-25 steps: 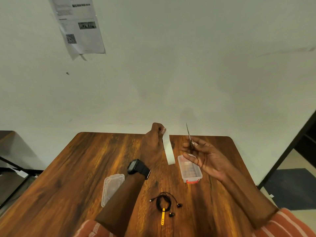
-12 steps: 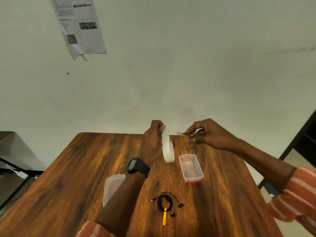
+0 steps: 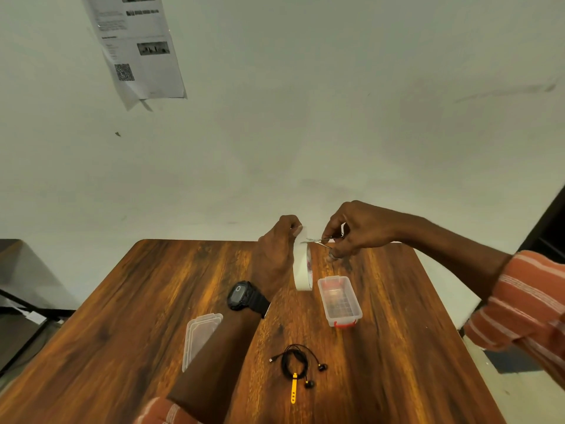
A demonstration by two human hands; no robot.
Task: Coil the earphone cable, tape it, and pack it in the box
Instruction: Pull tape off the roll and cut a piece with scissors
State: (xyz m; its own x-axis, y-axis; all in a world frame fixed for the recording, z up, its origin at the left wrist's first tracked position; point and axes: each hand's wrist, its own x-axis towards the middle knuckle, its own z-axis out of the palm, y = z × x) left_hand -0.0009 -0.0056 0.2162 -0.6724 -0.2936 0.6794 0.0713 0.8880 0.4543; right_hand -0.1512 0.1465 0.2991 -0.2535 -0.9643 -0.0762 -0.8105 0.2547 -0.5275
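While left hand (image 3: 276, 252) pinches tape roll (image 3: 303, 267) upright above table (image 3: 122, 301), right hand (image 3: 356, 231) fingers curl round scissors (image 3: 318, 241), blades at tape end. Risks: crooked cut, strip folding onto itself (sticky), nicked thumb. Coiled earphone cable (image 3: 295, 361) lies untaped near front edge; open box (image 3: 340, 299) beside roll.

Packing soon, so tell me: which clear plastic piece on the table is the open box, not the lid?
The box with red latches, right of the tape roll; the flat lid lies left.

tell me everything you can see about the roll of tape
The roll of tape is a white ring with reddish print on its inner core. It hangs upright, edge-on to the camera, above the table, pinched at its top by the left hand. The right hand brings small scissors to its top edge.
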